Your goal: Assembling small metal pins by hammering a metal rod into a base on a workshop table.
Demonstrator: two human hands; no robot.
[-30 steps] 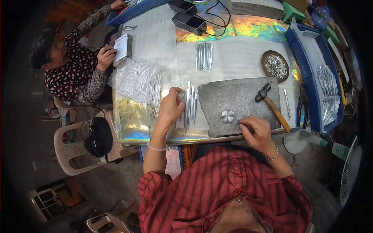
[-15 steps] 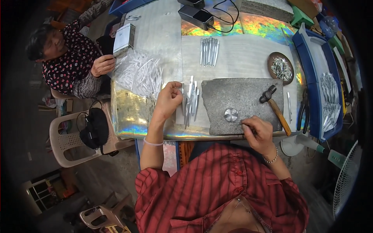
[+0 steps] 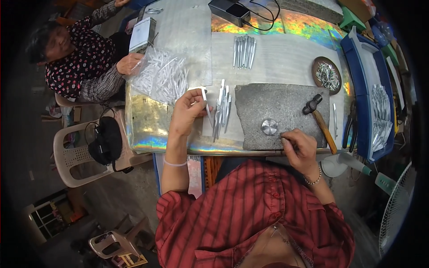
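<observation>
Between the thumb and fingers of my left hand (image 3: 187,110) is a slim silver metal strip (image 3: 204,93), tilted, beside a loose bundle of similar strips (image 3: 219,114) on the pale sheet. My right hand (image 3: 302,149) rests at the front edge of a grey stone slab (image 3: 277,105), its fingers curled together; whatever they hold, if anything, is too small to name. Just left of those fingertips a round, shiny metal disc (image 3: 269,126) sits on the slab. A hammer (image 3: 319,120) with a wooden handle lies across the slab's right side.
Farther back is a neat row of metal strips (image 3: 244,52). A brown bowl (image 3: 316,80) holds small metal pieces. Blue trays (image 3: 356,96) and dark-handled pliers (image 3: 350,123) are at right. A co-worker's hand (image 3: 129,64) touches a plastic bag (image 3: 152,80) of white strips at left.
The strip in my left hand now shows above the fingers, slightly apart from the bundle. My right hand stays by the disc. The co-worker's hand has moved onto the bag, and the view has shifted slightly.
</observation>
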